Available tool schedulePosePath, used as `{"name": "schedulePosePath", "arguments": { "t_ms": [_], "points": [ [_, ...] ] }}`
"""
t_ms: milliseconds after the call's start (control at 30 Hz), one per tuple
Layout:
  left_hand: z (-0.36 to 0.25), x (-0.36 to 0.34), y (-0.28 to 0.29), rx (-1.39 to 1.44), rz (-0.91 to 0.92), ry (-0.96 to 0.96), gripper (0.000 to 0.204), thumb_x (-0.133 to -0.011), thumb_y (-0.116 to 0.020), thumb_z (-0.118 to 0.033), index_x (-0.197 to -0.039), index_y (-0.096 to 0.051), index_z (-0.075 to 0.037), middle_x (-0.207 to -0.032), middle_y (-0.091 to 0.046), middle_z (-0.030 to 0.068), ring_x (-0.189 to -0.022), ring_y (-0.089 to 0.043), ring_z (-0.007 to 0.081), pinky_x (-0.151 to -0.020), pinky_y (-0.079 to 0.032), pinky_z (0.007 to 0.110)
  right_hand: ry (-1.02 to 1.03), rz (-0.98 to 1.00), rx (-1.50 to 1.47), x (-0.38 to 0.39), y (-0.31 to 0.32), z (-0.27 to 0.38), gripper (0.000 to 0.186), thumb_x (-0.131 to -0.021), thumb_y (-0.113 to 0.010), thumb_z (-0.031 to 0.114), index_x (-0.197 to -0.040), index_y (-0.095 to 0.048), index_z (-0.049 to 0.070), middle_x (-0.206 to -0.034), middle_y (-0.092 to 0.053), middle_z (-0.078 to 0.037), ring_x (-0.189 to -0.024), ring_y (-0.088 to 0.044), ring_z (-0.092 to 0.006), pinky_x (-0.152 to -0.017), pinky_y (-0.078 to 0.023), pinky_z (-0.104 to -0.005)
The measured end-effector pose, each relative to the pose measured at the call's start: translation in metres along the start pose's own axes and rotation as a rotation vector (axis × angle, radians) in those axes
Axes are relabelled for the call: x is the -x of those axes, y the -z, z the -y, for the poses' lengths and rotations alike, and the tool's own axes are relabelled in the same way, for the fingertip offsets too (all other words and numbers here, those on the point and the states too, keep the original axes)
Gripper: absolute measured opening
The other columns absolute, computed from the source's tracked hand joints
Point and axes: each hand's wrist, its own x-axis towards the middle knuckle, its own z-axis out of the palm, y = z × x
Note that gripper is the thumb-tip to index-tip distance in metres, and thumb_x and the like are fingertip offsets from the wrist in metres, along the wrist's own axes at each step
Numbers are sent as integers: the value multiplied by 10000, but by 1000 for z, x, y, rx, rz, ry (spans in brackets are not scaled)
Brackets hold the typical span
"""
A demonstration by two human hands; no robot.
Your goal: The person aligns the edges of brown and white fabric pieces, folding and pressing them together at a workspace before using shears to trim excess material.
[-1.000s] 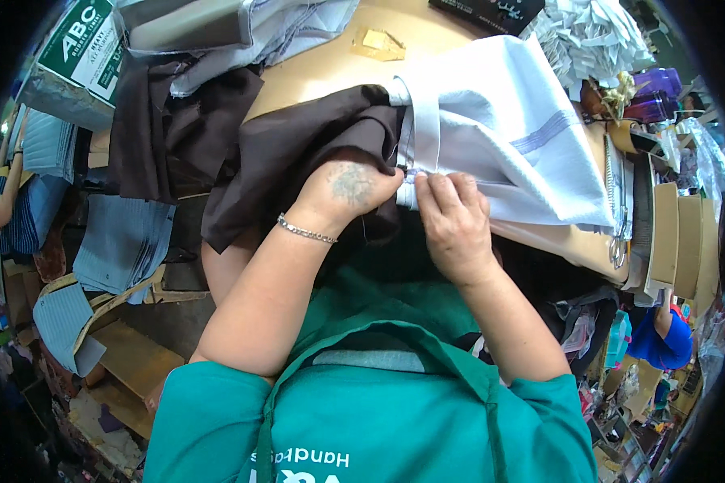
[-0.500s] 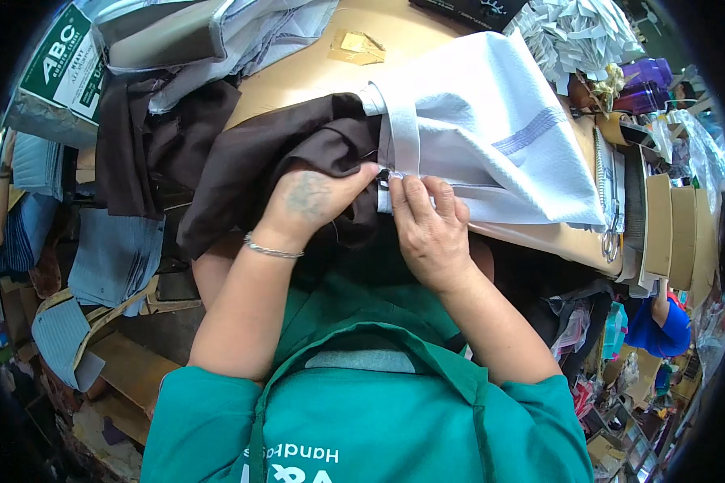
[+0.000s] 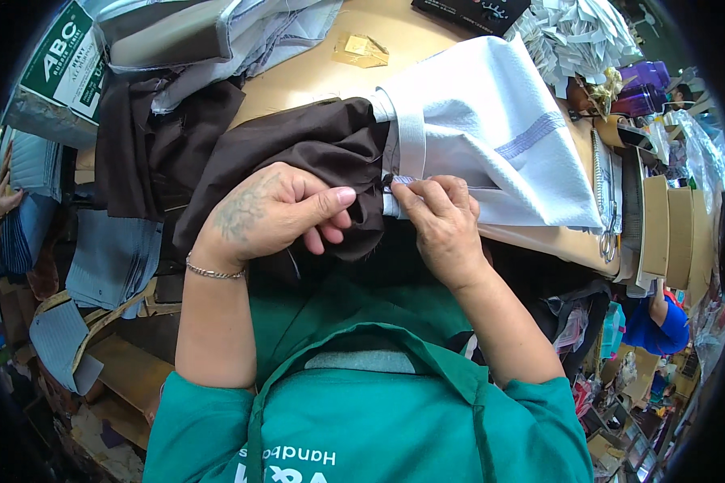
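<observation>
Hiding seam: hands (image 3: pixel 362 213) pinching fabric (image 3: pixel 314 149).

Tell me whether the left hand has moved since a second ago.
Cannot tell: the left hand grips the dark brown cloth beside the white band, as before; the head camera itself shifted.

- The single head view sits on my head, looking steeply down over my green apron (image 3: pixel 362 419).
- It faces the tan wooden worktable (image 3: pixel 314 72), close above my left hand (image 3: pixel 270 213) and right hand (image 3: pixel 439 221).
</observation>
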Motion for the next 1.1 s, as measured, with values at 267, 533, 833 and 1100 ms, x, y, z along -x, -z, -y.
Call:
{"name": "schedulePosePath", "arguments": {
  "t_ms": [267, 533, 833, 1100],
  "points": [
    [19, -43, -47, -587, -524, -760, 141, -779, -588, -3, -914, -623, 15, -898, -603, 140, -826, -593, 281, -735, -477, 335, -34, 26, -40, -3, 6, 2, 327, -719, -576, 126, -1041, -624, 155, -978, -559, 38, -1000, -495, -189, -804, -366, -347],
    [17, -56, -47, -767, -529, -619, 105, -752, -621, -53, -834, -614, 12, -800, -549, 147, -808, -555, 313, -754, -457, 379, 72, -154, 97, 5, -9, 1, 308, -725, -570, 175, -1026, -629, 159, -994, -559, 41, -1025, -504, -177, -799, -340, -315],
    [20, -71, -49, -815, -571, -571, 72, -730, -634, -56, -768, -607, -2, -796, -549, 172, -797, -551, 346, -749, -454, 395, 95, -192, 168, 5, -11, 4, 297, -744, -553, 175, -1026, -628, 117, -947, -531, 47, -1029, -494, -162, -821, -306, -301],
    [32, -67, -46, -688, -684, -596, 144, -731, -669, -85, -805, -581, 1, -790, -565, 149, -764, -553, 317, -706, -448, 377, 119, -229, 209, 6, -14, 7, 290, -744, -558, 180, -1009, -644, 100, -1031, -551, 32, -1046, -488, -159, -832, -300, -300]
  ]
}}
